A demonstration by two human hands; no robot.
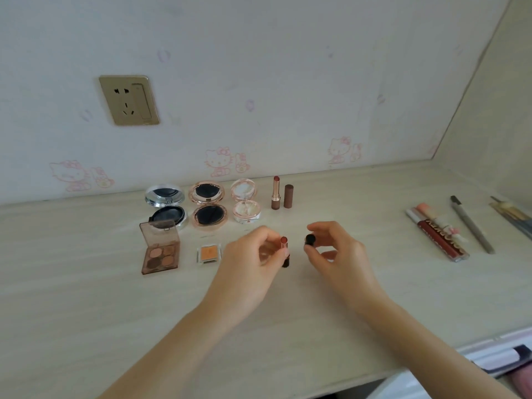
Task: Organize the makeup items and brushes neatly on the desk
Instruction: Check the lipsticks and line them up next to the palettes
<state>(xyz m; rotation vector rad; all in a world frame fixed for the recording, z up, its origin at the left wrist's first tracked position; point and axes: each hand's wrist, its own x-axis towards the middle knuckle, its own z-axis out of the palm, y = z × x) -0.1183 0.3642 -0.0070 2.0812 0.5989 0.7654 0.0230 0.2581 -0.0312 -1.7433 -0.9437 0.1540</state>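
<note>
1. Landmark: the uncapped dark-cased lipstick you hold upright over the pale wood-grain desk. All places run from it.
2. Far left of it: silver round cushion compact, lid up, and in front of that the brown four-pan eyeshadow palette, also open. Placed, looks done.
3. Nearer left: rose-gold round compact, small square orange single shadow, clear round powder compact. Lined up.
4. Your left hand pinches the lipstick casing, thumb and fingers curled round it, bullet exposed.
5. Behind it: brown-cased lipstick standing open, its brown cap just beside.
6. Just right: your right hand pinches the small black cap between fingertips, apart from the lipstick.
7. Far right, unsorted by the look: dark red lip gloss tubes, grey pencil, brush bundle at the edge.
8. Judgement: roughly half done; right-hand cluster and held lipstick remain.
</note>
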